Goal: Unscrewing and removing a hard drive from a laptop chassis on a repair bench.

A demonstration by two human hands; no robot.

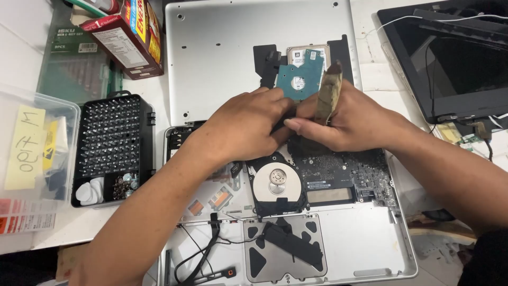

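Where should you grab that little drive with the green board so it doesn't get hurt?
Probably by the drive's two long metal edges, coming from above. The green board faces up with bare parts, so fingers should stay off it. Both the left hand and right hand cover its lower end.

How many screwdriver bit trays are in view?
1: the black bit tray sits left of the opened laptop, beside the left hand. Others could be hidden in the clear plastic box.
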